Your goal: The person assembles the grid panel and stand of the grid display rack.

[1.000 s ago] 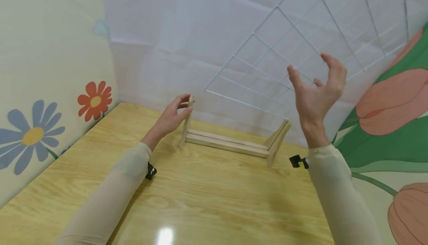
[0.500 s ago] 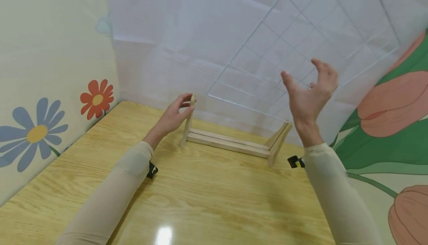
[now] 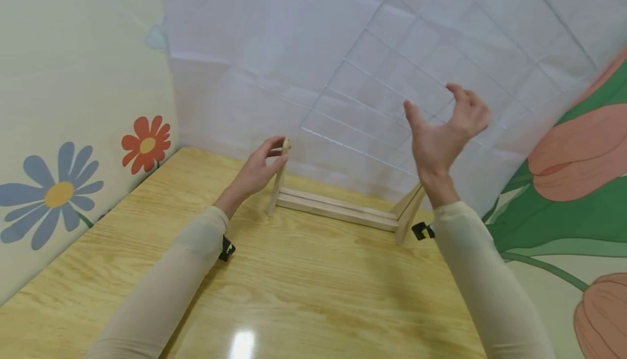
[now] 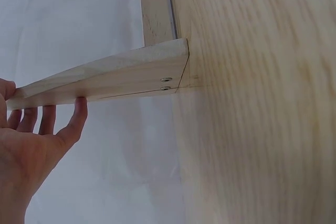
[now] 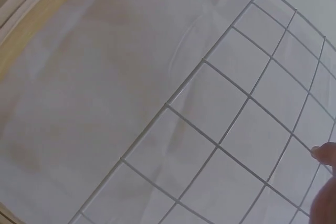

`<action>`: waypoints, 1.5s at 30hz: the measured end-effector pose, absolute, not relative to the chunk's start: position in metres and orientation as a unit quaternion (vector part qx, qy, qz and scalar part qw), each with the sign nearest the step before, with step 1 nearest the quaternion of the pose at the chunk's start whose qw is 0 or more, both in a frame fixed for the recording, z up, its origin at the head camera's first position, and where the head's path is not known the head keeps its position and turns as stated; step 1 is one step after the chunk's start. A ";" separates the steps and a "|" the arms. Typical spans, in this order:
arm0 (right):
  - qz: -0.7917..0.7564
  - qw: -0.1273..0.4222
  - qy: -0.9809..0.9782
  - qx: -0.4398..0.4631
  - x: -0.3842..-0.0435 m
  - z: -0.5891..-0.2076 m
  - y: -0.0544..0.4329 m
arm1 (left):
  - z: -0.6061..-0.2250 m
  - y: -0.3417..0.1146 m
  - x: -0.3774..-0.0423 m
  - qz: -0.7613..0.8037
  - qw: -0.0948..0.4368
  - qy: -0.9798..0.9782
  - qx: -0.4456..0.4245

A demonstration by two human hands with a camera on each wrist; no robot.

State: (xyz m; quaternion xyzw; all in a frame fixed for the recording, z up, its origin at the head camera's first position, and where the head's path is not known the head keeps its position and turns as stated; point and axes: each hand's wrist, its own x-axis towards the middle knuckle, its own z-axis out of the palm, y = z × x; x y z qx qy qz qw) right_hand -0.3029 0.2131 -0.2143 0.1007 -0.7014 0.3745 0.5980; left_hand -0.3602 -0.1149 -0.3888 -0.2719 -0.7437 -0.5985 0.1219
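Observation:
A wooden stand [image 3: 338,211] is on the table, with a low crossbar between two slanting uprights. My left hand [image 3: 257,167] grips the top of its left upright [image 4: 121,74]. In the left wrist view, the thumb is on one side of that board and the fingers on the other. A white wire grid panel [image 3: 364,68] slants above the stand, its lower edge running down toward the right upright [image 3: 409,212]. My right hand [image 3: 446,130] holds the panel with thumb and fingers spread wide. In the right wrist view the thumb tip [image 5: 319,153] is against a wire; most fingers are hidden.
Behind the stand rises a white cloth backdrop [image 3: 235,92]. Flower-patterned walls stand at the left [image 3: 88,92] and right [image 3: 578,168]. The table [image 3: 294,288] has a wood-grain top.
My right hand has moved left, and the wire grid has shifted and turned with it. The left hand keeps its grip on the left upright; the whole head view has shifted slightly.

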 end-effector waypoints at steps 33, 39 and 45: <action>0.235 0.620 -0.746 0.063 -0.335 -0.239 0.194 | -0.392 -0.099 -0.359 -0.591 0.137 -0.745 -0.277; 0.238 0.616 -0.748 0.064 -0.334 -0.243 0.191 | -0.391 -0.102 -0.357 -0.583 0.141 -0.751 -0.277; 0.241 0.603 -0.758 0.054 -0.335 -0.244 0.188 | -0.390 -0.105 -0.357 -0.582 0.142 -0.751 -0.278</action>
